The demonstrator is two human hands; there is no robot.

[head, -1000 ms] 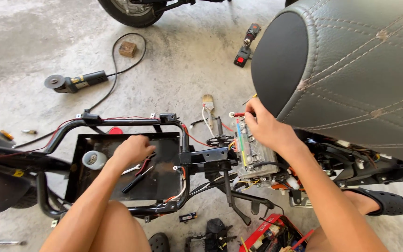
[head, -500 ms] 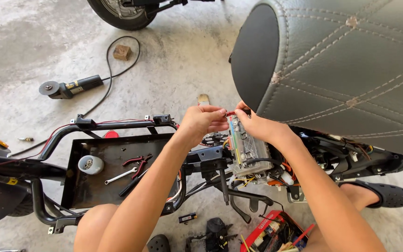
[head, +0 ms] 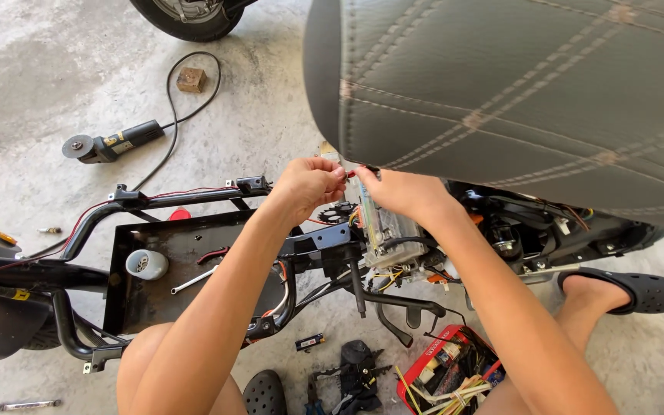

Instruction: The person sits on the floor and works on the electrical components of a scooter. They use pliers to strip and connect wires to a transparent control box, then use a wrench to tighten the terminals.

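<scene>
Head view of a stripped scooter frame [head: 155, 201] on a concrete floor [head: 32, 69]. The left hand [head: 307, 184] and right hand [head: 401, 192] meet just above a clear-cased electrical module [head: 382, 223] mounted at the right end of the frame, beneath the raised quilted seat [head: 516, 100]. Both hands are closed in a pinch, fingertips almost touching, on a small red-tipped wire or connector [head: 351, 174]; it is too small to tell which hand carries it, or exactly what it is. The module sits directly below the hands, with loose wiring [head: 390, 277] beneath it. Left of the module, the frame's black tray [head: 194, 238] holds a grey tape roll [head: 146, 263] and a wrench [head: 192, 280]. Beyond the frame lies an angle grinder [head: 109, 144] with its cord; nearer than the frame, a red parts box [head: 443, 369].
</scene>
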